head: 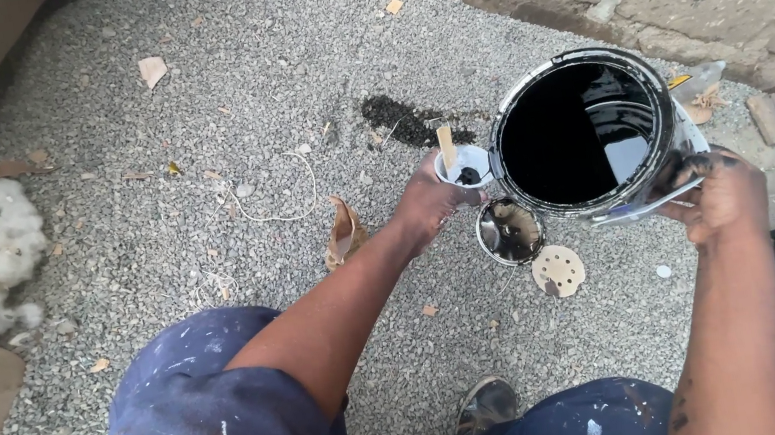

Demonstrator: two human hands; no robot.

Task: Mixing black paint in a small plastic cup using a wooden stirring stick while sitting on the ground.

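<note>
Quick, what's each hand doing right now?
Left hand: closed around a small white cup with a wooden stick in it.
Right hand: closed, holding the tilted black paint can.

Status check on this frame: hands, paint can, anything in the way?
Left hand grips small white cup with wooden stick. Right hand tilts open can of black paint beside cup. Lid on gravel below; nothing blocking.

Soft, even daylight, faint shadows; white glare gleams in the black paint between both hands; edges bow.
</note>
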